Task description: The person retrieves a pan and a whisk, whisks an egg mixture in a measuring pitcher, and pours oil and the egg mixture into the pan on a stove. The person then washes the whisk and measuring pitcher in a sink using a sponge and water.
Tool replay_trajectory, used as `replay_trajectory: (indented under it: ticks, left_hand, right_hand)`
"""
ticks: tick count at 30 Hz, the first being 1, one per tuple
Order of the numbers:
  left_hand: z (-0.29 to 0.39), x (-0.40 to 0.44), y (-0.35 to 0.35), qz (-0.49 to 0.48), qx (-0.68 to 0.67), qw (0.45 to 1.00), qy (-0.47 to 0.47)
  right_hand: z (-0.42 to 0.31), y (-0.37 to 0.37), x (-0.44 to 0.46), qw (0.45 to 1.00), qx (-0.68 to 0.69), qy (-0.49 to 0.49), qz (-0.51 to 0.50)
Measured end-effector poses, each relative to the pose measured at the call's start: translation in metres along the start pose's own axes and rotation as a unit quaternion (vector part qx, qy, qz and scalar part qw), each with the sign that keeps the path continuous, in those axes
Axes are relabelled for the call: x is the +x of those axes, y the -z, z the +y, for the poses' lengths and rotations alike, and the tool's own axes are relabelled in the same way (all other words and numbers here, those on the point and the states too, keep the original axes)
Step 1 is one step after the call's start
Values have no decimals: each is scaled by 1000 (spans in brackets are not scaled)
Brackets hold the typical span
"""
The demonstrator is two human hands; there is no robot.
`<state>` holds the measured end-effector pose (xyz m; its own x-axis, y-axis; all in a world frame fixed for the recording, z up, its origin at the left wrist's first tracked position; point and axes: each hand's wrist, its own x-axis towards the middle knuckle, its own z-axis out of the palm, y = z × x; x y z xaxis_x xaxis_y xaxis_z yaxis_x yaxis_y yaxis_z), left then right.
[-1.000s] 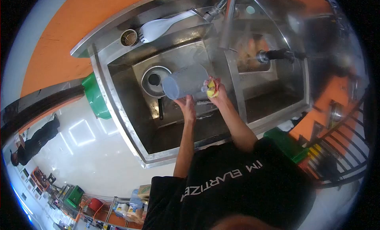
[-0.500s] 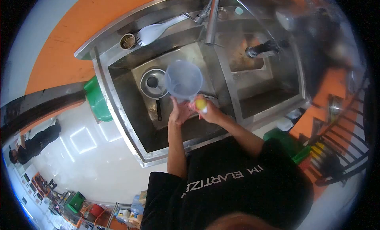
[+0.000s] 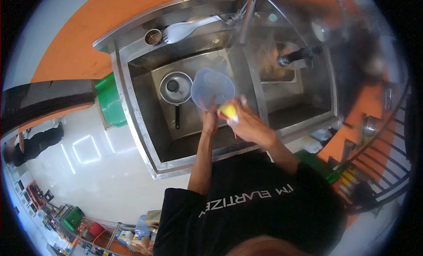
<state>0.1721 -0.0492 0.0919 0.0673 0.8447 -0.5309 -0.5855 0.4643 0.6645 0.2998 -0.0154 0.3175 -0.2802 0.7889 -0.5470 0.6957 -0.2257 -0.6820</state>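
Over the left sink basin, my left hand [image 3: 210, 120] grips a clear plastic container [image 3: 214, 82] by its near side, and fingers show through the wall. My right hand [image 3: 252, 124] is closed around a yellow sponge [image 3: 228, 110] just right of the container's near edge. Whether the sponge touches the container I cannot tell. On the basin floor to the left sits a pan [image 3: 163, 92] with a black handle [image 3: 177, 117], a round black piece [image 3: 172, 85] at its middle.
A white slotted spoon [image 3: 180, 32] and a small metal cup [image 3: 153, 37] lie on the back ledge. The faucet [image 3: 247, 20] stands behind the divider. A black sprayer [image 3: 299, 55] hangs over the right basin. A green bin [image 3: 111, 100] is at left; another person [image 3: 37, 143] is far off.
The view has shifted slightly. The container has tilted, showing more of its side. My right hand with the sponge has moved right, farther from my left hand.
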Motion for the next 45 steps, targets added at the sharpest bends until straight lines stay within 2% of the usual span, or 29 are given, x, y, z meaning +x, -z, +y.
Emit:
replay_trajectory:
  ticks: [1,3,5,7,9,10,11,13,14,15,16,17,18,21,24,27,28,29,31,33,34,36,37,38,39,41,42,44,45]
  left_hand:
    - [9,-7,-13,7,-8,1000,25]
    - [25,-20,-38,22,-25,997,73]
    - [-2,-17,-35,9,-35,999,27]
    - [-9,-28,-51,9,4,999,-50]
    - [2,-40,-78,27,113,981,-158]
    - [-3,-37,-66,13,125,980,-151]
    - [-8,-34,-48,1,136,980,-142]
    - [39,-40,-44,-14,170,973,-156]
    - [33,-33,-24,-16,145,980,-137]
    - [38,-32,-19,-18,119,986,-119]
    - [42,-40,-18,-29,52,995,-76]
    - [39,-42,-20,-28,78,991,-102]
    - [34,-43,-21,-31,105,986,-126]
    - [37,-42,-26,-28,126,982,-135]
    - [33,-39,-21,-22,126,980,-152]
    - [39,-46,-40,6,82,991,-109]
    - [36,-44,-40,10,55,994,-98]
    - [32,-44,-38,2,54,993,-102]
    - [38,-48,-43,-14,51,993,-110]
    - [44,-59,-57,-7,157,967,-201]
    - [39,-53,-47,-38,149,966,-209]
    - [61,-48,-34,-56,220,953,-199]
    - [70,-54,-26,-59,255,947,-187]
    - [69,-56,-23,-54,186,971,-140]
    - [68,-58,-20,-42,114,988,-94]
    - [59,-56,-18,-39,134,983,-122]
    - [55,-54,-19,-53,85,989,-112]
    - [50,-49,-16,-44,94,991,-89]
    - [47,-45,-13,-40,98,991,-79]
  right_hand:
    - [-4,4,9,999,-22,6,33]
    - [23,-13,61,973,-146,127,125]
    - [61,-44,115,982,-128,-8,137]
    - [98,-67,160,966,-123,-56,221]
    - [115,-85,181,966,-48,-14,252]
    - [121,-95,184,964,-10,2,264]
    - [131,-106,181,979,21,-2,203]
    - [129,-106,175,993,82,-1,89]
    - [124,-98,162,998,-26,56,12]
    - [124,-93,154,983,-152,105,-2]
    - [122,-88,149,949,-274,154,-13]
    - [122,-85,145,900,-389,196,-20]
    - [146,-100,163,866,-439,227,75]
    - [109,-80,159,900,-390,193,17]
    - [106,-99,162,913,-395,96,34]
    - [142,-138,222,986,-140,30,85]
    - [134,-144,220,988,31,-47,142]
    - [127,-150,217,947,207,-100,225]
    - [121,-161,203,945,207,-54,249]
    - [112,-161,195,938,208,-3,277]
    - [105,-159,192,931,212,21,296]
    - [99,-133,192,981,35,57,183]
    - [94,-106,180,988,-141,63,32]
    - [91,-90,168,941,-308,69,-124]
    - [87,-83,161,940,-313,111,-80]
    - [81,-78,144,929,-318,188,13]
    - [85,-80,150,952,-260,155,-42]
    - [94,-91,173,975,-138,91,-151]
    - [89,-88,171,984,-87,41,-148]
